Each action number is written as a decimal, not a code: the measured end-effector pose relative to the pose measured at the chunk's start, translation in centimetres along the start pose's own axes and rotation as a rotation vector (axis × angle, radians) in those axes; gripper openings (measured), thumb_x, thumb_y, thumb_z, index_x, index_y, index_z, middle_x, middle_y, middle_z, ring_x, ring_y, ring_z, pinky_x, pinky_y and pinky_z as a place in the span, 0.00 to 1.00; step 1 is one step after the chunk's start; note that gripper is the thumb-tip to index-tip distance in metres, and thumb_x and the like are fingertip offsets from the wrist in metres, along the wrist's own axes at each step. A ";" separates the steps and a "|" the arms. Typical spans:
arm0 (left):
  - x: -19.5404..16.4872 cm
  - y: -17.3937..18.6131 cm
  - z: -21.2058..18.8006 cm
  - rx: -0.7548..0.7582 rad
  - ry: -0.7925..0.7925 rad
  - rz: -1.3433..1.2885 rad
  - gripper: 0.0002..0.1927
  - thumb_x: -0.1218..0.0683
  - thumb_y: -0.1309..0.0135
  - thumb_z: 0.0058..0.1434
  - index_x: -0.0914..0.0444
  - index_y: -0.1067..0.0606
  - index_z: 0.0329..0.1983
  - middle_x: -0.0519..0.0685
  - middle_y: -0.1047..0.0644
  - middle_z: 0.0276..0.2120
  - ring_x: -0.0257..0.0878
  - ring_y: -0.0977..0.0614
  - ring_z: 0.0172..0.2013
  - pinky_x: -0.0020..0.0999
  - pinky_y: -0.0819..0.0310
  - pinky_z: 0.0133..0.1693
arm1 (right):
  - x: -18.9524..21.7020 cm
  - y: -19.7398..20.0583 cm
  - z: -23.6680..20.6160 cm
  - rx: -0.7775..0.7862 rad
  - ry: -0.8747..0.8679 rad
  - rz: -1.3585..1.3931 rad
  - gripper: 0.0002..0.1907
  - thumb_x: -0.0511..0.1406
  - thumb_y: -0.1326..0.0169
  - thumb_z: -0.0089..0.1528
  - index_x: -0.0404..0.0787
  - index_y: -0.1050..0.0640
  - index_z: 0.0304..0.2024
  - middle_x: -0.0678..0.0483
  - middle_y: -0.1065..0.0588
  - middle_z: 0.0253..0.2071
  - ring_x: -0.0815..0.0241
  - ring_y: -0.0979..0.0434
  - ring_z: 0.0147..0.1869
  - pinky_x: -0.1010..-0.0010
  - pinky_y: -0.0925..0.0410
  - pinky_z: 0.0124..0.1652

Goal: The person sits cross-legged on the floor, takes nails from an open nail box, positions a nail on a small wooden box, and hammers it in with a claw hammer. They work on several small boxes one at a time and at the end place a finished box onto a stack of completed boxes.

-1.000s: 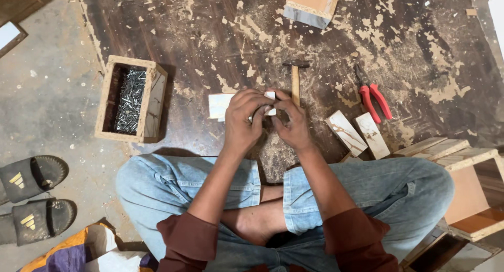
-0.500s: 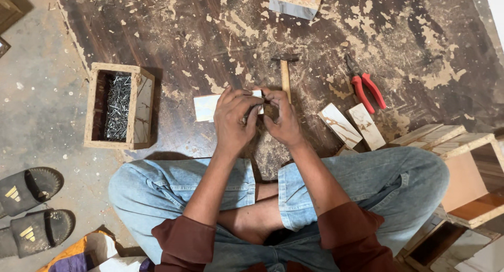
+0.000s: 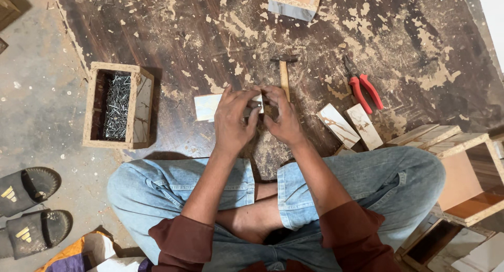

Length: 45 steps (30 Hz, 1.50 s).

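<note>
Two hands [image 3: 260,117] — fingers [image 3: 252,114] at panel [image 3: 207,107] edge

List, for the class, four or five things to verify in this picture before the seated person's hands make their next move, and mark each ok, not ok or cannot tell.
1. Both hands on the work: the left hand and right hand meet over the pale flat piece on the floor. Ok.
2. A nail pinched between the fingers: hidden by them. Cannot tell.
3. Hammer close by: lying just beyond the right hand. Ok.
4. Nails in supply: the wooden box of nails sits to the person's left. Ok.
5. Red-handled pliers clear of the hands: lying apart, to the right. Ok.
</note>
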State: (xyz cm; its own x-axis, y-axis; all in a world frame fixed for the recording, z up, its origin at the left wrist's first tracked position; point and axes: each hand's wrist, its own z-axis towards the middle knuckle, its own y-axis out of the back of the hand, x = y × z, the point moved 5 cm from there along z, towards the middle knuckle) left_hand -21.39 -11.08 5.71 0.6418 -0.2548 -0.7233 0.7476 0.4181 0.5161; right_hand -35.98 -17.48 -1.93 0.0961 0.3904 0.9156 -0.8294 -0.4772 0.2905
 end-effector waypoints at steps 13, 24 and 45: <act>0.5 -0.3 -0.2 -0.010 0.026 0.018 0.22 0.61 0.38 0.57 0.61 0.25 0.56 0.49 0.19 0.36 0.44 0.17 0.45 0.55 0.38 0.68 | -0.8 1.1 -0.2 -0.032 -0.084 -0.183 0.40 0.22 0.42 0.51 0.35 0.36 0.66 0.40 0.31 0.63 0.42 0.28 0.67 0.56 0.30 0.63; 0.9 -0.8 -0.2 -0.026 0.047 0.020 0.25 0.61 0.36 0.57 0.60 0.26 0.58 0.46 0.20 0.32 0.40 0.17 0.40 0.56 0.36 0.67 | -5.2 2.7 -1.7 -0.182 -0.788 -0.567 0.19 0.35 0.49 0.66 0.34 0.31 0.58 0.47 0.29 0.42 0.59 0.26 0.34 0.72 0.27 0.30; 0.0 0.3 0.2 0.005 0.054 -0.013 0.31 0.63 0.38 0.55 0.60 0.29 0.63 0.51 0.21 0.38 0.47 0.19 0.43 0.48 0.35 0.66 | 14.3 2.7 -12.5 -0.086 -0.449 -0.460 0.35 0.32 0.50 0.66 0.46 0.43 0.75 0.39 0.24 0.27 0.40 0.23 0.28 0.55 0.32 0.31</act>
State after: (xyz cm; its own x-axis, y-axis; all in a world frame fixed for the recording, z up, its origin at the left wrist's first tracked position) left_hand -21.17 -11.13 5.95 0.6223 -0.2130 -0.7532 0.7565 0.4109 0.5088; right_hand -43.71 -3.32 8.44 0.6578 0.1640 0.7351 -0.6875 -0.2678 0.6750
